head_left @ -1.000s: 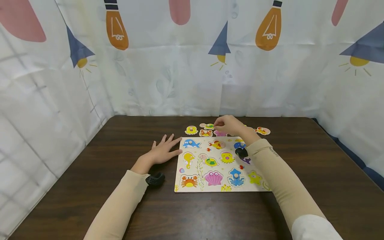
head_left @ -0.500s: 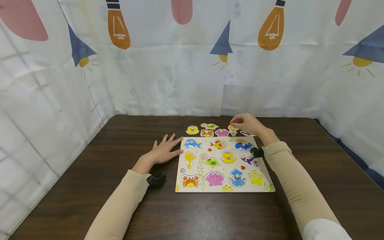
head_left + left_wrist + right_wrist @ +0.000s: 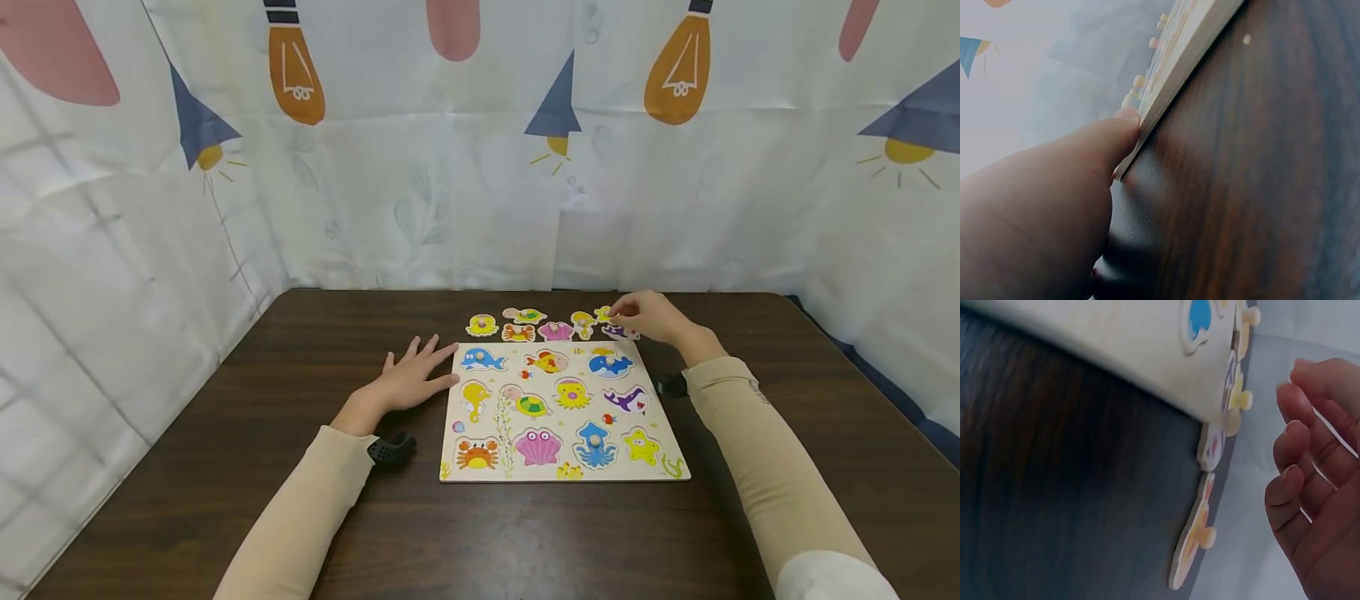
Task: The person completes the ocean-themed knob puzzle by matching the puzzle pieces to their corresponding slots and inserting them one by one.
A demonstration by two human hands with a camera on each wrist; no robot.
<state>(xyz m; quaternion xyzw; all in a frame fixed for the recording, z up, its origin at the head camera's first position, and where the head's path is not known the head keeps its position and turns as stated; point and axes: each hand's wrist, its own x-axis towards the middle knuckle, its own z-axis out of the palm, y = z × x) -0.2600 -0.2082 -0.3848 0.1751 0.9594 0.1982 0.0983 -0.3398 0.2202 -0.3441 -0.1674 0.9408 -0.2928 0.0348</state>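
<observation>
A wooden sea-animal puzzle board [image 3: 663, 433] lies on the table. My left hand [image 3: 405, 379] rests flat with spread fingers at its left edge; in the left wrist view the thumb [image 3: 1125, 131] touches that edge. Beyond the board, my right hand [image 3: 652, 318] is over the right end of a row of knobbed pieces, fingers loosely bent and holding nothing in the right wrist view. Nearest it are the yellow star piece [image 3: 603, 314] and purple whale piece [image 3: 618, 332]. An orange fish piece [image 3: 1192, 540] shows in the right wrist view, hidden by the hand in the head view.
Further left in the row lie seahorse [image 3: 582, 323], pink shell [image 3: 556, 332], turtle [image 3: 525, 316], crab [image 3: 518, 333] and yellow octopus [image 3: 482, 326] pieces. A blue whale [image 3: 611, 364] and blue octopus [image 3: 595, 454] sit in the board. A patterned curtain [image 3: 480, 200] hangs behind.
My right hand has moved right along the row, from beside the turtle to the star, uncovering the seahorse and star pieces and covering the fish piece. The left hand stays put.
</observation>
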